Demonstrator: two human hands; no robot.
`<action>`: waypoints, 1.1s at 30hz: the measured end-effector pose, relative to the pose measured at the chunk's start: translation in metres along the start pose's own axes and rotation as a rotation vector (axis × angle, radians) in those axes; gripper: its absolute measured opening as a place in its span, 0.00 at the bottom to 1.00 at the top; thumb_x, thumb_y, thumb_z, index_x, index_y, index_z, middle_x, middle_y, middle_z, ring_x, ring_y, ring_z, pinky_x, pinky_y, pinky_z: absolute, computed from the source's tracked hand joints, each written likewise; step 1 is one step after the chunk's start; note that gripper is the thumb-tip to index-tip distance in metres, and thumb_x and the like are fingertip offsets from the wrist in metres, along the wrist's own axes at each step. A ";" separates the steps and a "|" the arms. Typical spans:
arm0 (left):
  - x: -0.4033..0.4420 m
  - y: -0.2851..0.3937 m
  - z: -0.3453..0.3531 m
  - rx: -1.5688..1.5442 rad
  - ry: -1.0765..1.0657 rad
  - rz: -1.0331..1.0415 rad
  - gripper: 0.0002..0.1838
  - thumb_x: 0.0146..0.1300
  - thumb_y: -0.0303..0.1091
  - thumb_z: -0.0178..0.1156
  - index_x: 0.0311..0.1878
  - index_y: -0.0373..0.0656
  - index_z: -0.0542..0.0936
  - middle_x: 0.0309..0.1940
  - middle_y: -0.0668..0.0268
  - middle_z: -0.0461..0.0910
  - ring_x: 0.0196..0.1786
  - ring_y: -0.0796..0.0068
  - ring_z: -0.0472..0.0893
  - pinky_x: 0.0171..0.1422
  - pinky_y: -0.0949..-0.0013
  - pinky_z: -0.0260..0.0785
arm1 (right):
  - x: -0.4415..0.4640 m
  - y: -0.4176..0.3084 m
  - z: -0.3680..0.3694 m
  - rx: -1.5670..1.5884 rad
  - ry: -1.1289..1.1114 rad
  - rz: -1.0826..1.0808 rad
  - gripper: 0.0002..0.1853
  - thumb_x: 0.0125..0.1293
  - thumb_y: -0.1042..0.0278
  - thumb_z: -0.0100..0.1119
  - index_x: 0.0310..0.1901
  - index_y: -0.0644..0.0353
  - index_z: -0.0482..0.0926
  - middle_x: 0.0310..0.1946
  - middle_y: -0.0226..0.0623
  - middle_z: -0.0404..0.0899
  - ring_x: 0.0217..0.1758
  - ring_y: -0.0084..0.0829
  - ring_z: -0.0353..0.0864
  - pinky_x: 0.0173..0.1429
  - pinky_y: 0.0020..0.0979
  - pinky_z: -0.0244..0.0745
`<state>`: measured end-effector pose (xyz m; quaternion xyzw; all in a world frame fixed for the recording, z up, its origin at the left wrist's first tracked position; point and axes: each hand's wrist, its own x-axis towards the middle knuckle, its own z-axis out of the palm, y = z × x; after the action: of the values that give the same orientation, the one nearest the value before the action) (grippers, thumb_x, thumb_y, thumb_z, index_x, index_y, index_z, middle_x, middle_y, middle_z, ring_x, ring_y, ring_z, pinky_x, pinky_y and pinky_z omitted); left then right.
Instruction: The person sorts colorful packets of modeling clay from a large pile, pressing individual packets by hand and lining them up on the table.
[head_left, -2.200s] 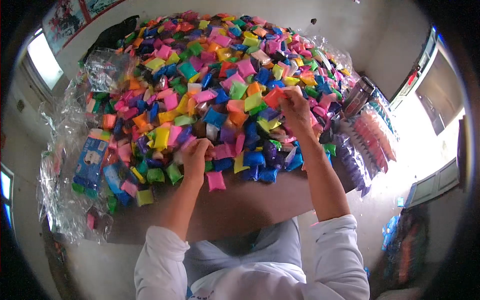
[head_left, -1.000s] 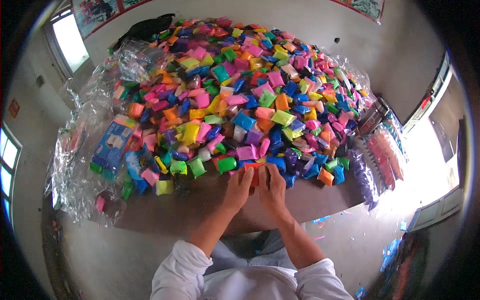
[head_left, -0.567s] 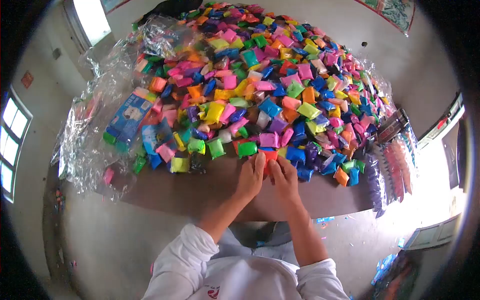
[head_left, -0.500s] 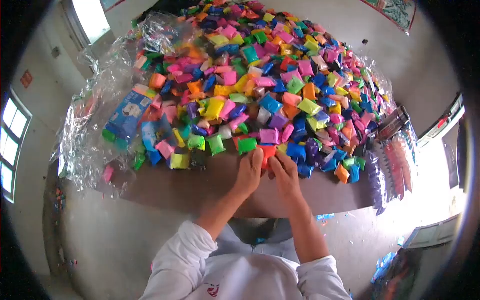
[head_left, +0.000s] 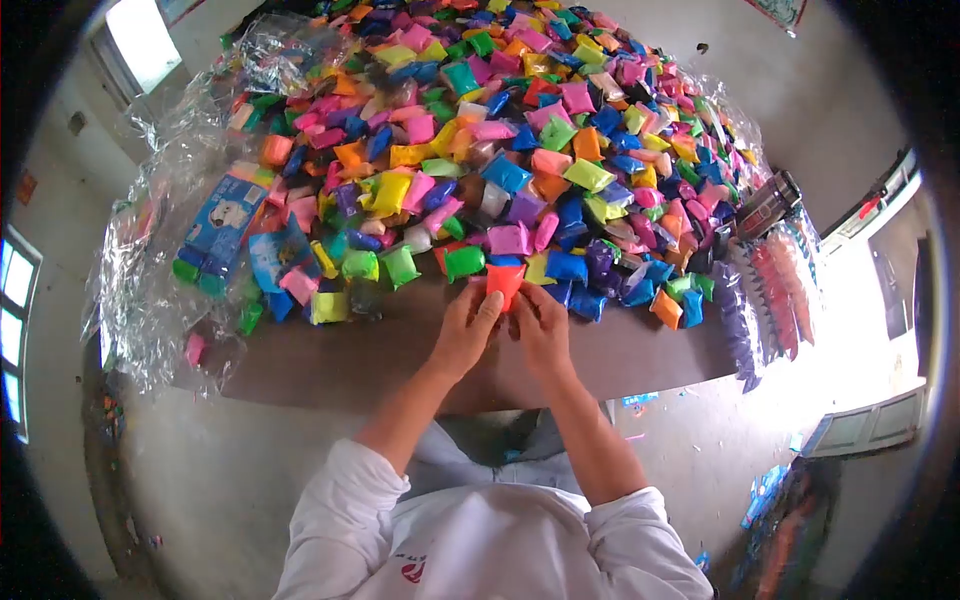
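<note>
A small red-orange packet [head_left: 505, 282] stands up between my two hands at the near side of the heap. My left hand [head_left: 466, 328] is closed on its left side, the thumb lying across the front. With curled fingers, my right hand [head_left: 541, 326] pinches the lower right edge; part of those fingertips is hidden. Just beyond lie a green packet [head_left: 464, 263], a pink packet [head_left: 510, 240] and a blue packet [head_left: 567, 267]. A big heap of soft, coloured packets [head_left: 480, 130] covers most of the brown table [head_left: 400, 350].
Crumpled clear plastic [head_left: 140, 290] spreads over the table's left side, around a blue printed box [head_left: 225, 220]. On the right are a dark cylindrical container [head_left: 768, 205] and long bags of purple [head_left: 735, 325] and red pieces [head_left: 778, 300]. Blue wrappers [head_left: 764, 495] lie on the floor.
The view has shifted, so the scene sits a little further left and higher. Both hands still hold the red-orange packet, which now shows more of its front and stands more upright.
</note>
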<state>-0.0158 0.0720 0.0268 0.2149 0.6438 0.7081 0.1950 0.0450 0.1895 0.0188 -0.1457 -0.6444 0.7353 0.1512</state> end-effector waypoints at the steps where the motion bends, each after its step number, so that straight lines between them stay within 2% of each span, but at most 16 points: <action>1: -0.003 -0.005 0.001 0.062 0.020 0.042 0.18 0.69 0.45 0.49 0.47 0.37 0.73 0.30 0.67 0.75 0.30 0.81 0.71 0.32 0.73 0.65 | -0.005 0.000 0.003 0.002 -0.003 0.003 0.14 0.68 0.66 0.52 0.52 0.64 0.74 0.35 0.27 0.78 0.33 0.17 0.72 0.38 0.21 0.69; 2: -0.007 -0.009 0.002 0.063 0.023 0.039 0.18 0.69 0.45 0.49 0.47 0.37 0.73 0.30 0.67 0.75 0.30 0.81 0.71 0.32 0.73 0.65 | -0.013 0.001 0.007 -0.149 0.097 -0.099 0.14 0.68 0.67 0.52 0.51 0.64 0.74 0.35 0.29 0.78 0.35 0.18 0.73 0.40 0.22 0.70; 3: -0.011 -0.011 0.003 0.175 0.062 0.056 0.19 0.68 0.44 0.50 0.47 0.36 0.73 0.31 0.64 0.75 0.31 0.76 0.73 0.35 0.69 0.66 | -0.019 0.001 0.011 -0.300 0.197 -0.201 0.13 0.68 0.67 0.53 0.50 0.65 0.74 0.35 0.31 0.79 0.36 0.19 0.73 0.41 0.23 0.71; 5: -0.018 -0.021 0.004 0.286 0.105 0.068 0.19 0.68 0.44 0.50 0.46 0.34 0.73 0.32 0.60 0.76 0.33 0.71 0.75 0.38 0.65 0.67 | -0.030 0.000 0.015 -0.270 0.188 -0.200 0.13 0.67 0.67 0.54 0.49 0.65 0.74 0.35 0.32 0.79 0.37 0.20 0.74 0.42 0.24 0.71; 7: -0.022 -0.033 0.005 0.449 0.199 0.290 0.19 0.68 0.44 0.50 0.45 0.34 0.73 0.32 0.54 0.76 0.36 0.64 0.76 0.42 0.62 0.67 | -0.031 0.001 0.015 -0.238 0.176 -0.198 0.13 0.66 0.67 0.55 0.48 0.66 0.74 0.35 0.33 0.79 0.38 0.20 0.74 0.44 0.25 0.71; 9: -0.026 -0.032 0.004 0.456 0.211 0.273 0.19 0.68 0.44 0.50 0.45 0.34 0.73 0.32 0.54 0.77 0.35 0.64 0.76 0.41 0.62 0.67 | -0.027 0.003 0.007 -0.061 0.046 -0.097 0.13 0.66 0.67 0.57 0.46 0.67 0.74 0.36 0.34 0.79 0.40 0.20 0.74 0.44 0.24 0.70; 11: -0.028 -0.017 0.002 0.461 0.222 0.265 0.18 0.68 0.44 0.49 0.44 0.34 0.74 0.31 0.54 0.77 0.34 0.63 0.77 0.40 0.63 0.68 | -0.024 0.009 0.005 -0.018 0.043 -0.077 0.13 0.65 0.67 0.57 0.46 0.67 0.74 0.36 0.33 0.79 0.39 0.19 0.74 0.43 0.23 0.70; 13: -0.030 0.000 -0.008 0.388 0.029 0.006 0.22 0.69 0.46 0.48 0.47 0.34 0.76 0.34 0.54 0.79 0.37 0.59 0.78 0.45 0.63 0.69 | -0.025 0.006 0.007 0.023 0.044 -0.057 0.12 0.65 0.67 0.58 0.45 0.67 0.74 0.36 0.31 0.78 0.39 0.19 0.74 0.43 0.22 0.70; 14: -0.031 -0.001 -0.011 0.387 0.032 0.004 0.22 0.69 0.46 0.48 0.47 0.34 0.76 0.34 0.54 0.79 0.37 0.59 0.78 0.45 0.63 0.69 | -0.027 0.002 0.008 0.064 0.010 -0.014 0.12 0.65 0.67 0.57 0.44 0.66 0.75 0.36 0.30 0.78 0.37 0.18 0.73 0.41 0.21 0.69; 16: -0.035 -0.003 -0.019 0.313 0.045 -0.006 0.20 0.68 0.46 0.50 0.44 0.34 0.75 0.30 0.62 0.76 0.32 0.77 0.75 0.35 0.71 0.67 | -0.028 0.000 0.013 0.107 -0.030 0.035 0.11 0.65 0.67 0.57 0.44 0.65 0.75 0.35 0.29 0.78 0.36 0.18 0.73 0.40 0.21 0.69; 18: -0.041 0.004 -0.029 0.230 0.022 -0.082 0.22 0.68 0.48 0.51 0.46 0.35 0.76 0.32 0.64 0.78 0.34 0.79 0.75 0.37 0.72 0.67 | -0.028 0.002 0.020 0.032 -0.084 0.086 0.13 0.67 0.63 0.54 0.48 0.61 0.74 0.33 0.27 0.78 0.29 0.14 0.73 0.29 0.18 0.69; 20: -0.044 0.007 -0.034 0.144 -0.003 -0.157 0.23 0.67 0.50 0.52 0.47 0.35 0.76 0.35 0.67 0.79 0.37 0.80 0.75 0.39 0.73 0.68 | -0.029 0.008 0.030 -0.023 -0.102 0.069 0.11 0.68 0.65 0.54 0.47 0.62 0.75 0.33 0.27 0.78 0.32 0.15 0.73 0.33 0.19 0.69; 22: -0.049 0.004 -0.037 -0.092 0.192 -0.141 0.21 0.67 0.49 0.52 0.46 0.38 0.78 0.29 0.72 0.77 0.28 0.86 0.71 0.30 0.76 0.64 | -0.032 0.007 0.044 -0.079 -0.121 0.059 0.10 0.68 0.67 0.53 0.46 0.62 0.75 0.33 0.27 0.77 0.35 0.16 0.73 0.37 0.20 0.69; 25: -0.050 0.006 -0.061 0.014 0.158 -0.100 0.20 0.68 0.49 0.51 0.42 0.38 0.78 0.27 0.73 0.76 0.27 0.87 0.70 0.28 0.78 0.61 | -0.031 -0.002 0.060 0.149 -0.228 0.184 0.11 0.70 0.66 0.48 0.48 0.61 0.75 0.35 0.28 0.78 0.36 0.18 0.76 0.37 0.22 0.72; 28: -0.052 0.010 -0.075 0.089 0.168 -0.082 0.20 0.68 0.50 0.50 0.38 0.39 0.78 0.23 0.74 0.74 0.25 0.87 0.70 0.26 0.78 0.59 | -0.029 0.002 0.068 0.320 -0.280 0.296 0.12 0.69 0.67 0.50 0.50 0.62 0.74 0.37 0.29 0.79 0.38 0.18 0.76 0.38 0.23 0.71; 33: -0.060 0.002 -0.086 0.180 0.262 -0.145 0.22 0.68 0.51 0.48 0.31 0.40 0.75 0.17 0.74 0.70 0.20 0.85 0.68 0.22 0.77 0.58 | -0.024 0.010 0.068 0.309 -0.363 0.306 0.14 0.67 0.68 0.53 0.52 0.63 0.74 0.38 0.29 0.78 0.37 0.18 0.75 0.38 0.21 0.70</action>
<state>-0.0135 -0.0326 0.0186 0.0904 0.7384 0.6534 0.1402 0.0388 0.1173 0.0176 -0.0824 -0.5117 0.8531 -0.0590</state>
